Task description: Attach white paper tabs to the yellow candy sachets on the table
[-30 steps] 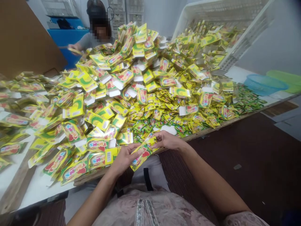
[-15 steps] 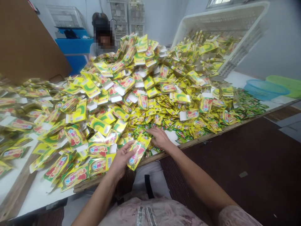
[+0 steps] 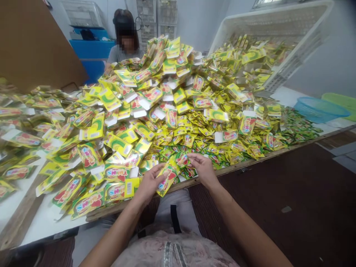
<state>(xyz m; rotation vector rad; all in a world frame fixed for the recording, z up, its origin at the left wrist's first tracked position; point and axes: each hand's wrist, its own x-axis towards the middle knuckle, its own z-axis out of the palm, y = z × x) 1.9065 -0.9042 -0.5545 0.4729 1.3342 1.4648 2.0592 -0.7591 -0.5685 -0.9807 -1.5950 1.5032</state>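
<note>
My left hand (image 3: 148, 183) grips a flat yellow carton (image 3: 166, 178) printed in red and green, held just over the table's front edge (image 3: 236, 166). My right hand (image 3: 204, 168) pinches a small yellow-green sachet (image 3: 182, 159) at the carton's top end. Both hands sit at the foot of a big heap of yellow cartons and sachets (image 3: 167, 100) that covers the table.
A person (image 3: 125, 40) sits at the far side behind the heap. A tipped white crate (image 3: 278, 26) spills packets at the back right. A blue basket (image 3: 319, 109) and a green one (image 3: 340, 102) stand at the right. Brown cardboard (image 3: 33, 44) leans at the left.
My right hand reached into the loose sachets on the table, then came back with one to the carton in my left hand.
</note>
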